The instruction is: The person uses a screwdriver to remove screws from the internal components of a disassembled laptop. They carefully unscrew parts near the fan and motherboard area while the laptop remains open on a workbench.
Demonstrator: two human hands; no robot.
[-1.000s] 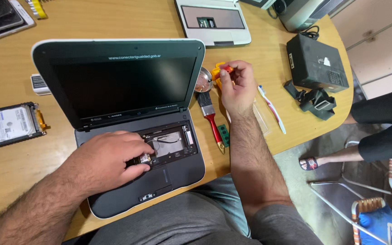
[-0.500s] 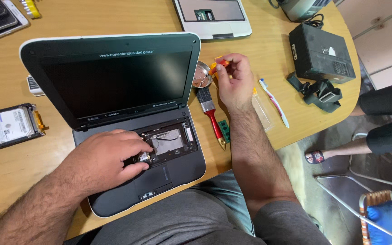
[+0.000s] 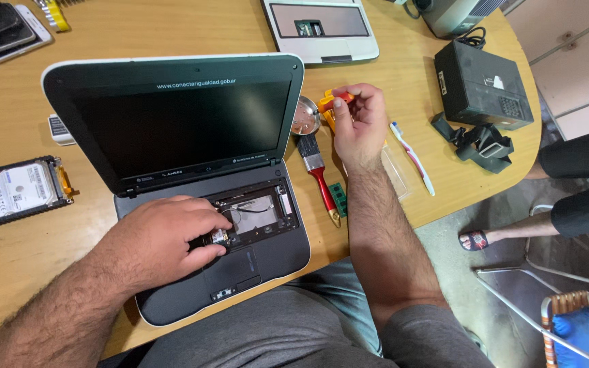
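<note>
Pinching a small circuit card (image 3: pixel 219 236) in the opened bay of a dark laptop (image 3: pixel 267 245), the left hand (image 3: pixel 161 242) works at the table's near edge.

Beside the screen's right corner, the right hand (image 3: pixel 357 123) is closed around an orange-handled tool (image 3: pixel 327 103), above a red-handled brush (image 3: pixel 318 170). Thin wires cross the bay close to the fingertips, so a tilted pull on the card could snag them. Overhanging the table (image 3: pixel 172 27), the laptop could tip toward the lap.
</note>
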